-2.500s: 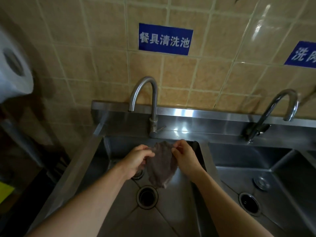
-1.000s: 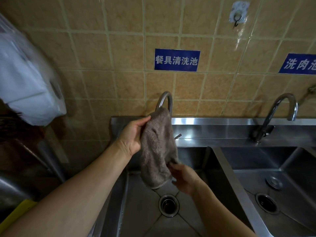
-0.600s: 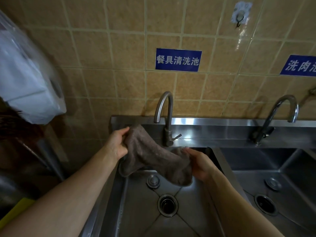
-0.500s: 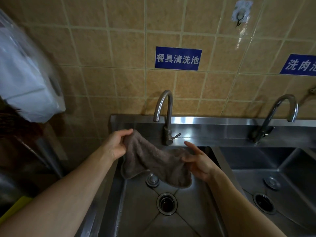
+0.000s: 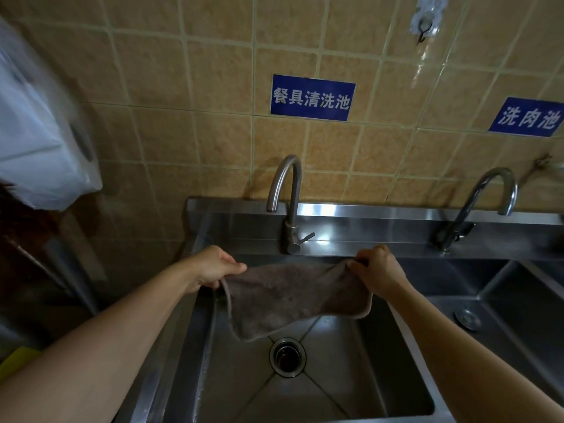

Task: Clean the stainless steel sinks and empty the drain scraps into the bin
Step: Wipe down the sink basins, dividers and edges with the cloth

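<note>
A brown cloth [image 5: 293,299] hangs spread out over the left stainless steel sink [image 5: 210,355]. My left hand [image 5: 215,267] pinches its left top corner and my right hand [image 5: 377,271] grips its right top corner, so the cloth is stretched between them. Below the cloth's lower edge sits the round drain [image 5: 287,355] of the left sink. The curved tap [image 5: 288,203] stands just behind the cloth. To the right lies a second sink [image 5: 503,303] with its own drain fitting [image 5: 467,319].
A second tap [image 5: 476,206] stands at the right. Blue signs [image 5: 312,97] are fixed on the tiled wall, with a hook [image 5: 425,21] above. A big white paper roll in plastic [image 5: 39,141] hangs at the left. A yellow object [image 5: 15,361] shows at the lower left edge.
The cloth was bunched and hung from my left hand near the tap. Now both hands have pulled apart and hold it stretched flat by its top corners over the left sink.
</note>
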Available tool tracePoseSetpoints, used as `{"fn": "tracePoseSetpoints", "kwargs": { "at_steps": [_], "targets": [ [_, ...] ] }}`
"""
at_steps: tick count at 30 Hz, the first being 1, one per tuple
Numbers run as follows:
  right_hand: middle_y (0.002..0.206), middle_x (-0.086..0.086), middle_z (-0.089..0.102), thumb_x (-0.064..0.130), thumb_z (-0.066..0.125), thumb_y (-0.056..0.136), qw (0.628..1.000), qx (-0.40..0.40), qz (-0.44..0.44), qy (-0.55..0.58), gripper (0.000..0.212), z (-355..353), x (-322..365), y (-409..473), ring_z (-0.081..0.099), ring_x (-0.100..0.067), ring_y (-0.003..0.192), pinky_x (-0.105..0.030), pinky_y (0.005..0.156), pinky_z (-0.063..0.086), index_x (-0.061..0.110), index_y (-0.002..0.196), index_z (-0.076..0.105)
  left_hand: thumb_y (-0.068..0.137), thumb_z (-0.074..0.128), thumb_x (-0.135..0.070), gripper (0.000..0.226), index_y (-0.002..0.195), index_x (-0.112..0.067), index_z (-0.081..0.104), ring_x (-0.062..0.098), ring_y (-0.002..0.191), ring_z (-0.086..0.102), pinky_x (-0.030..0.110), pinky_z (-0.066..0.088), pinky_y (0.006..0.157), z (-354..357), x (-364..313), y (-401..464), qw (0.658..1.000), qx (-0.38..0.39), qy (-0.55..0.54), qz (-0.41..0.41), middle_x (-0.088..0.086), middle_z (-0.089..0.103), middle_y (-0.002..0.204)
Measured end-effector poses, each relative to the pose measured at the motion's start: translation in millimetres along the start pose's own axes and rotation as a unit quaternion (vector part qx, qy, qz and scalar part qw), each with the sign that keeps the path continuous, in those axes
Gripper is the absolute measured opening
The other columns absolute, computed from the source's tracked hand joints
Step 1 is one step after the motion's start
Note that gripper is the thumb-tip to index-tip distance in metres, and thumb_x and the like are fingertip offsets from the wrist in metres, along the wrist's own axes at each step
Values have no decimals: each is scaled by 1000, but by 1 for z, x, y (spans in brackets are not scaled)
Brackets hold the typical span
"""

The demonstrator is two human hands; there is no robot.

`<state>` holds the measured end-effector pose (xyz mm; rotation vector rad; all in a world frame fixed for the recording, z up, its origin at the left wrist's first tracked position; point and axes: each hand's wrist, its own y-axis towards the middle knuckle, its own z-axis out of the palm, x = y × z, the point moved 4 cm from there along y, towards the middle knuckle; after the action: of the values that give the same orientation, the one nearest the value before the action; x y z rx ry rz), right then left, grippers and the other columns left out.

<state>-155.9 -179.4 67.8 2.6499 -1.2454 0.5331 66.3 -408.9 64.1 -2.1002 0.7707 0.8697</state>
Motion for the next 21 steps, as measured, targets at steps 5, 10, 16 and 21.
{"fn": "tracePoseSetpoints", "kwargs": {
  "at_steps": [5,10,16,21],
  "targets": [
    [104,-13,63,37,47,98,997,39,66,27,31,4,7,2,60,-25,94,-41,89,50,11,99,64,70,83,-30,23,65,-15,66,10,61,55,23,42,58,25,12,11,988,17,151,18,-3,60,60],
    [90,-16,61,22,51,97,918,95,167,346,17,18,43,-10,62,-32,83,-49,83,53,11,89,60,91,60,-24,28,72,-4,66,19,62,58,25,37,61,53,19,26,998,-6,-67,6,8,61,63],
    [98,-17,66,9,42,98,844,236,111,468,26,41,87,-21,65,-28,88,-33,76,56,-2,110,62,98,35,-51,57,90,-4,67,28,80,65,36,50,73,94,-7,31,886,137,-431,-99,16,70,85],
    [107,-12,69,2,43,95,839,250,60,479,29,44,69,-17,68,-25,96,-35,84,56,15,115,60,85,54,-49,47,98,-6,71,27,86,67,42,47,93,106,-11,46,867,180,-457,-86,16,72,95]
  ]
}}
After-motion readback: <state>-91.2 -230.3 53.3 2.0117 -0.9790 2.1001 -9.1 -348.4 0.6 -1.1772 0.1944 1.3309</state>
